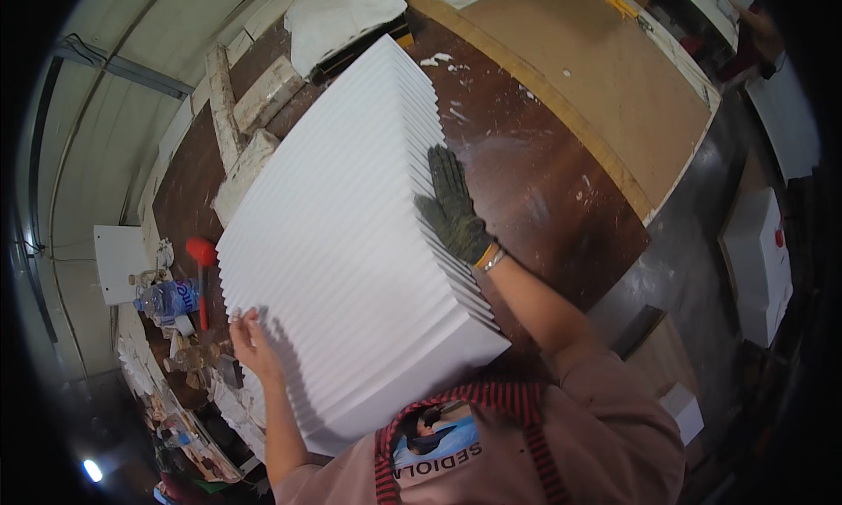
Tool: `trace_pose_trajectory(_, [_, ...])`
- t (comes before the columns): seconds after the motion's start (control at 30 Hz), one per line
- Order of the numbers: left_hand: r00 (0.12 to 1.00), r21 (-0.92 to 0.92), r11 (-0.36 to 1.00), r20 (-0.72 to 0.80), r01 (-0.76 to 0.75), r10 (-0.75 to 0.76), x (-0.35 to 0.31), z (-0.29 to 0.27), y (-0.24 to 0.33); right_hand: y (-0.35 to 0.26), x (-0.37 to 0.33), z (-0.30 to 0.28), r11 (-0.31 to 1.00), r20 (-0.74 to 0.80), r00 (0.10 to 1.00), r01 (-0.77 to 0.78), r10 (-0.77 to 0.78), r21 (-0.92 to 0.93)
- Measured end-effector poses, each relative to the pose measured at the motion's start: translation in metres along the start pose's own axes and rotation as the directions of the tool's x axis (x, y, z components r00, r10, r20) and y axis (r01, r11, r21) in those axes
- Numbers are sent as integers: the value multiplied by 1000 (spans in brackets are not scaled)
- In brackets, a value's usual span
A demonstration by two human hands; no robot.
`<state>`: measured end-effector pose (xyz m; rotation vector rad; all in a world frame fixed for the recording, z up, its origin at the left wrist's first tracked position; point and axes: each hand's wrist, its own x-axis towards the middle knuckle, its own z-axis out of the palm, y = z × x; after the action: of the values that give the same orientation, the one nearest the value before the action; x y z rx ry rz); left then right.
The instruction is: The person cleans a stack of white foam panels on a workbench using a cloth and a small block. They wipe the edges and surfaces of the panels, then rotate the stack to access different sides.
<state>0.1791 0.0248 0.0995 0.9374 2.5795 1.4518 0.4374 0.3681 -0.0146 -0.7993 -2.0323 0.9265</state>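
A large white ribbed piece [338, 215], its edges stepped like a stack of slats, lies across the dark brown tabletop [561, 215] in front of me. My right hand [454, 211], in a dark green work glove, rests flat along its right side with the fingers stretched out. At the left edge is my bare left hand [254, 351], its fingertips against or just beside the ribs and its fingers partly spread. The underside of the piece is hidden.
A red-headed mallet [201, 251] and a clear plastic bottle [168, 300] stand left of the piece. Plaster-smeared blocks [269, 93] and a white cloth-like sheet [340, 18] lie beyond. A tan board [596, 75] covers the far right; another person [761, 40] is at upper right.
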Motion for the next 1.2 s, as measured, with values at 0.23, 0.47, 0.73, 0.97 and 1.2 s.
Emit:
trace_pose_trajectory(0.23, [814, 383, 864, 579, -327, 51, -154, 29, 94, -42, -79, -78, 925, 10, 995, -99, 102, 366])
trace_pose_trajectory(0.47, [832, 576, 639, 518, -510, 198, -176, 47, 54, -69, -126, -45, 994, 128, 989, -79, 69, 79])
trace_pose_trajectory(0.73, [841, 610, 587, 462, -532, 282, -182, 49, 46, -76, -129, -58, 995, 234, 967, -93, 100, -40])
trace_pose_trajectory(0.97, [843, 599, 599, 441, -531, 307, -177, 52, 52, -80, -147, -79, 998, 196, 979, -56, 49, 35])
trace_pose_trajectory(1.2, [899, 475, 793, 389, -382, 200, -181, 4, 31, -96, -193, -127, 992, 525, 850, 41, 28, -120])
